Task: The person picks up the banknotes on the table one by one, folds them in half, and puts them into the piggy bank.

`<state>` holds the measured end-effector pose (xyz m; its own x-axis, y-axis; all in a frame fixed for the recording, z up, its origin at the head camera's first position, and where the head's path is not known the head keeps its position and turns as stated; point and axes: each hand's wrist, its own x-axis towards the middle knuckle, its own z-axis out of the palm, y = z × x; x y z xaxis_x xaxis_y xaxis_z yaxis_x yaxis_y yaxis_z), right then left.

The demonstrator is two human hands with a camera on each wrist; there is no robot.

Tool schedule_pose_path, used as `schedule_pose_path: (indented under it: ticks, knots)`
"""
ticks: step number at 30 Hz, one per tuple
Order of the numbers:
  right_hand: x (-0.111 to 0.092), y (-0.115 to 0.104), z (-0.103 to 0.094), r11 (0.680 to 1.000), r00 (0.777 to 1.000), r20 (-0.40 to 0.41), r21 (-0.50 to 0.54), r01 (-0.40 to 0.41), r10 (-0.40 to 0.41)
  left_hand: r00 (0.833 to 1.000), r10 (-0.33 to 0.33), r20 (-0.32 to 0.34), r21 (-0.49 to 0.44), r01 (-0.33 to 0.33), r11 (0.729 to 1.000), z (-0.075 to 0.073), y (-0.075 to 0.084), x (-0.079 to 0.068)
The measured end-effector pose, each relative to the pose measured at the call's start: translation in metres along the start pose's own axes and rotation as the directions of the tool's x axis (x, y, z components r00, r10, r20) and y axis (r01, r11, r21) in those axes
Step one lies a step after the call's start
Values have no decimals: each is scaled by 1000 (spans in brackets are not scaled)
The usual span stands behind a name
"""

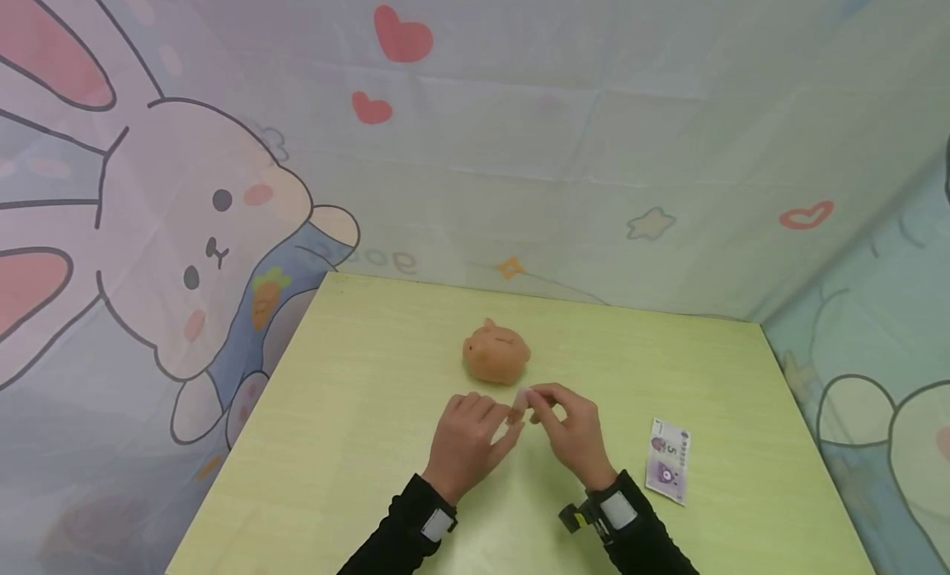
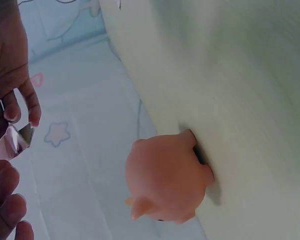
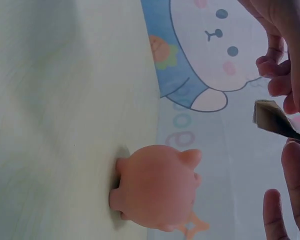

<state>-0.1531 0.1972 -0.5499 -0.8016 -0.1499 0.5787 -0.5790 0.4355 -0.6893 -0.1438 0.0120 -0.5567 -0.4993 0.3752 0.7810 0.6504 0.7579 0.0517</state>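
Observation:
In front of my chest, both hands hold a small folded banknote [image 2: 14, 142], pale purple on one side. My right hand [image 1: 575, 435] pinches one end between thumb and fingers. My left hand [image 1: 466, 443] has its fingertips on the other end, thumb stretched out below. The right wrist view shows the folded layers of the banknote [image 3: 272, 117] between the fingers of the two hands. Just beyond the hands, a pinkish-orange piggy bank [image 1: 496, 354] stands upright on its feet, a slot visible on its back.
A flat purple-and-white banknote [image 1: 668, 461] marked 5 lies to the right of my right hand on the pale yellow table [image 1: 356, 377]. A printed cloth [image 1: 519, 146] with a rabbit and hearts hangs behind the table's far edge.

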Motion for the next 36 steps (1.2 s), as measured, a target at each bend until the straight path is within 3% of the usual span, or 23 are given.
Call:
schedule_pose_path:
  ticks: [4,9,12,16,24,32,36]
  knots:
    - [0,-1,0,998,998,11,-10,56,-56,993,-114,-27,-169,108,980,-4,-6,9]
    - [0,-3,0,991,992,17,-51,122,-121,977,-210,23,-375,203,905,-6,-9,18]
    - [0,-4,1,986,988,15,-70,154,-153,970,-235,56,-436,236,868,-7,-8,20]
    - [0,-4,1,980,984,15,-86,180,-179,965,-250,74,-474,255,843,-8,-6,21]
    - [1,-7,0,979,983,44,-93,179,-176,971,-234,51,-498,228,837,-8,-7,23]
    - [2,-10,0,981,983,21,-63,182,-181,950,-296,101,-567,299,768,-5,-9,16]
    - [3,-10,1,979,981,-2,-51,196,-196,952,-293,91,-562,292,774,-4,-9,13]
